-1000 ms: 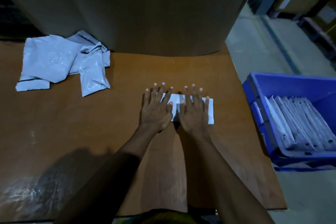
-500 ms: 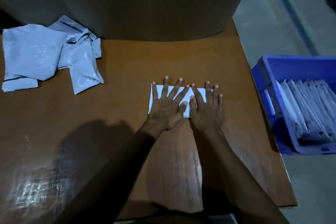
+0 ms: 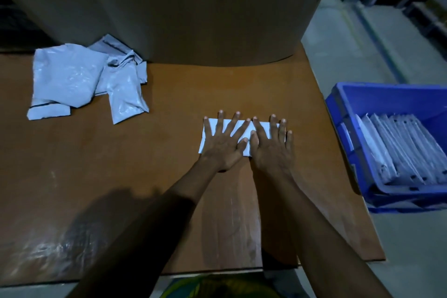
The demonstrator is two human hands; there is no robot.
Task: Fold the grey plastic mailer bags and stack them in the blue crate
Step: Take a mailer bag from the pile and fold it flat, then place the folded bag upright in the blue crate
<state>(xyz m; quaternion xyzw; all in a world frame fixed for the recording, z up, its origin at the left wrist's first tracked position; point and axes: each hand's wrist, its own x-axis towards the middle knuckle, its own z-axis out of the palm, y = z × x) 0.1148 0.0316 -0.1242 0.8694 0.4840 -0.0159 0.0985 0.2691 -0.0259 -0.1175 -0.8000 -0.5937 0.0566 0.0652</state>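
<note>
Brown board covers the table (image 3: 145, 189), which fills most of the view in dim light. At its far edge stands a tall, curved brown wall (image 3: 193, 7), perhaps a big cardboard sheet or carton; the light is too poor to be sure. Grey concrete floor (image 3: 338, 60) runs along the right side.

On that floor, just beside the table's right edge, sits the blue crate (image 3: 387, 94). Inside it a row of folded grey bags (image 3: 399, 150) leans on edge, packed one against the next.

On the far left of the table lies a loose pile of unfolded grey bags (image 3: 79, 80), crumpled and overlapping, touching the foot of the brown wall.

Right of the table's middle, well apart from the pile, both bare forearms reach in from the near edge. The left hand (image 3: 221, 145) and right hand (image 3: 273, 150) lie side by side, palms down, fingers straight and spread wide, thumbs touching. Neither grips anything; both press flat on one folded bag (image 3: 213, 129), a small pale rectangle lying on the table, with its corners and strips showing between the fingers.
</note>
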